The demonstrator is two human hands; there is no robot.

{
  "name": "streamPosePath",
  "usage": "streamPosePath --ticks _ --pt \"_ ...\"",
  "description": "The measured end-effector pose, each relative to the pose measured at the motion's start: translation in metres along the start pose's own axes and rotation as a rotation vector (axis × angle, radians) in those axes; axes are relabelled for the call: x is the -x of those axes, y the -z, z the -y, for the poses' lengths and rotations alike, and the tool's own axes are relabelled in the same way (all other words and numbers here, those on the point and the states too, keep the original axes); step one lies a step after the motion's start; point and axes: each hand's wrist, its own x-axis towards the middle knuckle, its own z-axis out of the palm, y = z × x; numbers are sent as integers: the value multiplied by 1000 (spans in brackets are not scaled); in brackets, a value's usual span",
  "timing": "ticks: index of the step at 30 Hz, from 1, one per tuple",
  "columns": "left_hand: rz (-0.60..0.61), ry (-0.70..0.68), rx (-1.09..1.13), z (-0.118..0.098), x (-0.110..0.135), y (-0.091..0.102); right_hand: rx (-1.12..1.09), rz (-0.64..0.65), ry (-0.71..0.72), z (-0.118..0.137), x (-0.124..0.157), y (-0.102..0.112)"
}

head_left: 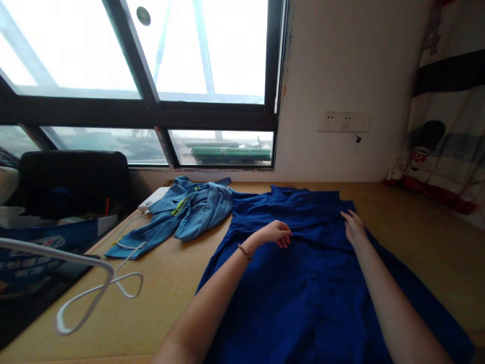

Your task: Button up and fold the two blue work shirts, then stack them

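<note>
A deep blue garment [303, 283] lies spread flat on a wooden table [417, 237], its collar end toward the window. My left hand [276, 232] rests on the cloth near its upper middle, fingers curled loosely downward, a bead bracelet on the wrist. My right hand [354, 226] lies flat on the garment's upper right part, fingers stretched out toward the shoulder. Neither hand holds anything.
A lighter blue garment [182, 215] lies crumpled at the table's back left, beside a white power bank [153, 198] with a cable. A white clothes hanger [94, 288] sticks in from the left. A black chair [71, 182] stands left, wall sockets [343, 122] and a curtain [443, 141] right.
</note>
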Motion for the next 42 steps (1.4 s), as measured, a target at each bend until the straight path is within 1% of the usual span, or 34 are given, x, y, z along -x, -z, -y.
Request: streamPosePath --ticks 2,3,4,5,6,8,9,11,12,14,15,16,17,18,21,22,23,24,25,28,29,30,31,32,34,35,36,37,38,40,42 --pt "-188 -167 -102 -1 -2 -7 12 12 -100 0 -4 3" --pt "-286 -253 -194 -1 -2 -10 4 42 -153 0 -6 5" --pt "-358 -329 -302 0 -2 -14 -11 78 -197 1 -8 6" --pt "-400 -392 -410 1 -1 -17 -26 101 -230 1 -9 7" --pt "-411 -435 -509 3 0 -20 -37 112 -256 2 -9 6" --pt "-383 -464 -664 7 2 -24 -63 130 -271 7 -6 3" --pt "-373 -463 -724 8 3 -25 -88 140 -244 11 -3 1" --pt "-406 -439 -831 9 6 -27 -196 178 -141 24 5 -6" --pt "-450 -413 -878 9 6 -28 -272 205 -85 32 9 -9" --pt "-600 -326 -955 6 8 -28 -414 249 -5 49 18 -16" --pt "-677 -280 -985 4 9 -28 -463 250 14 56 22 -18" --pt "-729 -249 -1007 2 10 -28 -494 236 19 61 25 -21" --pt "-742 -245 -1022 0 10 -28 -507 205 14 64 27 -22" --pt "-713 -274 -1030 -1 10 -29 -509 161 8 65 29 -24" --pt "-512 -446 -1021 2 8 -30 -489 20 -31 63 32 -28" --pt "-483 -468 -1015 4 7 -30 -486 -8 -50 63 33 -29" --pt "-484 -461 -1011 8 7 -29 -492 -17 -67 63 35 -30" --pt "-515 -425 -1011 11 6 -27 -508 -5 -72 65 37 -30" --pt "-574 -365 -1007 13 6 -25 -530 26 -60 68 39 -30" --pt "-838 -158 -963 13 7 -18 -600 142 79 78 43 -26" --pt "-906 -116 -943 10 8 -16 -601 154 117 81 42 -24" --pt "-930 -107 -930 7 10 -16 -585 141 125 82 40 -22" --pt "-891 -142 -933 4 11 -17 -551 112 96 81 37 -19" --pt "-796 -211 -948 1 13 -18 -505 79 37 80 34 -18" --pt "-547 -388 -979 -2 15 -23 -398 30 -116 75 29 -16" --pt "-453 -455 -982 -2 16 -26 -361 27 -179 74 29 -17" --pt "-400 -491 -973 0 16 -29 -349 42 -215 73 30 -18" --pt "-384 -494 -953 2 15 -31 -367 70 -213 75 33 -21" --pt "-387 -471 -925 6 14 -33 -412 104 -175 78 37 -23" --pt "-399 -388 -862 14 11 -34 -536 189 -27 89 47 -28" --pt "-403 -313 -807 21 9 -30 -615 249 130 101 53 -27"
